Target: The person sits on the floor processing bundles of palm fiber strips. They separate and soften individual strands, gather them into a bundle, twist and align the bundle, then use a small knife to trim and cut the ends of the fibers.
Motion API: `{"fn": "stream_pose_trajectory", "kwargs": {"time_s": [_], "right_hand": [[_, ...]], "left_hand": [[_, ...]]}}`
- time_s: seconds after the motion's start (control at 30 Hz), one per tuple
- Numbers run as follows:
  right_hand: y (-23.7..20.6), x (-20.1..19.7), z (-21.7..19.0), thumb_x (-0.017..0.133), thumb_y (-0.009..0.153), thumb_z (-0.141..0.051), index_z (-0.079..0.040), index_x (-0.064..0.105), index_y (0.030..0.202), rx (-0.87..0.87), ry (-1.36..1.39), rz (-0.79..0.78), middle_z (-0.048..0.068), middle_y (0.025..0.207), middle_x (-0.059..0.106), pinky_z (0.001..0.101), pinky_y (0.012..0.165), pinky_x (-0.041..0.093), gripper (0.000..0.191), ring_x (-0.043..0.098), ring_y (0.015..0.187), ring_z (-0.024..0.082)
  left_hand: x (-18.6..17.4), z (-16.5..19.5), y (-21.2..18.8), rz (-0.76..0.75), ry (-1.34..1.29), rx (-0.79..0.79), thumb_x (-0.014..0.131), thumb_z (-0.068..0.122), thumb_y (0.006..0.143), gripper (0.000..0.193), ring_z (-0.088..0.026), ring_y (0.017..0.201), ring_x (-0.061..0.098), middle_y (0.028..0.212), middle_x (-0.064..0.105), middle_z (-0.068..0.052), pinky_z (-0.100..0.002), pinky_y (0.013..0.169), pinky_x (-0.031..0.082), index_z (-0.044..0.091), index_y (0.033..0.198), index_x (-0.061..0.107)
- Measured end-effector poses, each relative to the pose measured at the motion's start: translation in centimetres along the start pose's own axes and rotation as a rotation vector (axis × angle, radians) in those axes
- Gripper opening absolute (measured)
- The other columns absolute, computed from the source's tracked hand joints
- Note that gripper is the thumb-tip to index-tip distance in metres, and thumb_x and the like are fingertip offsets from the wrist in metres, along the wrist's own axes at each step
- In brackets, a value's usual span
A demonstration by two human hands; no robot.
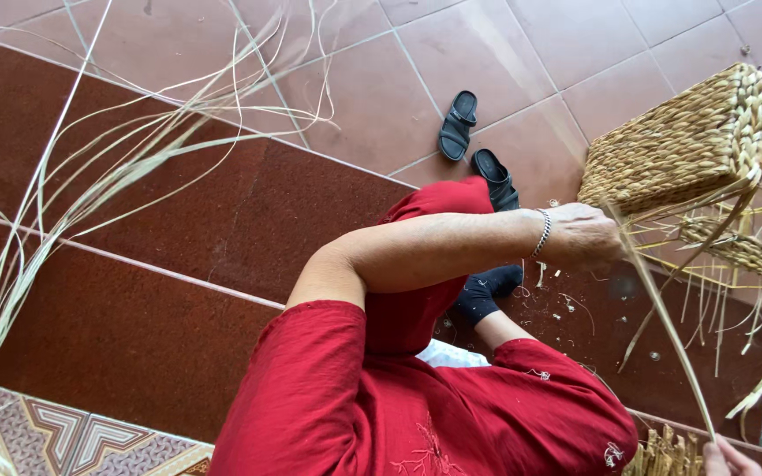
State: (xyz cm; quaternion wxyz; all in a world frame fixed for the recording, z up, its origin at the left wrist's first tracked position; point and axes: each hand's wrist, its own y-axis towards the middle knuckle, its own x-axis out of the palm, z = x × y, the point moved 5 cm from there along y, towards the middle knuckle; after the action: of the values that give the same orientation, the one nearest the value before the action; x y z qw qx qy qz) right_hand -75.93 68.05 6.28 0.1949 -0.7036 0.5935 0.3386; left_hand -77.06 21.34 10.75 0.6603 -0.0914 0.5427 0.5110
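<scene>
Head view: left hand (579,234) steadies tan woven straw basket (676,145), grip unclear; below it, right hand (732,458) pinches long pale strand (663,317), seemingly mid-weave, needing tension.

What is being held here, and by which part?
The right hand pinches a long reed strand near its lower end; the left hand presses against the woven basket corner, grip unclear.

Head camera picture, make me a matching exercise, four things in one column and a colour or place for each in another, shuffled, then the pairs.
Things:
1. woven basket
2. sandals
3. bracelet
4. loose straw strands

Descriptions:
A. black, on the tiled floor
B. on the wrist beside the basket
C. long and pale, fanning across the left
D. tan, at the upper right

Pairs: 1-D, 2-A, 3-B, 4-C
</scene>
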Motion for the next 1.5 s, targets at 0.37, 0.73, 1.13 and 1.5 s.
{"fn": "stream_pose_trajectory", "kwargs": {"time_s": [0.37,0.73,1.13,1.5], "right_hand": [[-4.8,4.6,2.2,0.07,0.109,-0.018,0.008,0.064,0.124,0.255,0.069,0.01,0.015,0.093,0.072,0.0269,0.079,0.055,0.031,0.068,0.084,0.015],[-11.9,3.6,1.4,0.063,0.113,-0.015,0.008,0.065,0.123,0.269,0.089,0.028,0.015,0.093,0.073,0.0253,0.081,0.053,0.024,0.068,0.081,0.014],[-19.1,1.4,-13.1,0.068,0.117,-0.003,-0.002,0.07,0.114,0.011,-0.31,0.321,0.01,0.092,0.074,0.0288,0.074,0.055,0.004,0.073,0.083,0.018],[-22.7,-1.7,-15.9,0.079,0.105,-0.008,-0.008,0.073,0.104,0.016,-0.486,0.358,0.007,0.089,0.072,0.0367,0.07,0.047,0.006,0.067,0.077,0.025]], "left_hand": [[4.0,0.9,5.4,0.389,0.005,0.021,0.075,0.039,0.081,0.046,-0.022,0.121,0.05,0.121,0.054,0.001,-0.043,0.096,0.049,0.029,0.123,0.057],[12.1,4.9,7.1,0.038,-0.065,0.038,0.079,0.049,0.078,0.049,-0.023,0.123,0.048,0.121,0.054,-0.001,-0.045,0.096,0.044,0.03,0.12,0.061],[10.9,9.4,2.1,-0.031,-0.077,0.257,0.072,0.04,0.084,0.024,-0.02,0.107,0.059,0.101,0.068,0.006,-0.051,0.098,0.035,0.033,0.107,0.072],[9.5,13.3,-0.7,-0.315,-0.563,0.238,0.076,0.022,0.093,0.014,-0.03,0.082,0.069,0.093,0.069,-0.011,-0.042,0.07,0.055,0.008,0.096,0.076]]}}
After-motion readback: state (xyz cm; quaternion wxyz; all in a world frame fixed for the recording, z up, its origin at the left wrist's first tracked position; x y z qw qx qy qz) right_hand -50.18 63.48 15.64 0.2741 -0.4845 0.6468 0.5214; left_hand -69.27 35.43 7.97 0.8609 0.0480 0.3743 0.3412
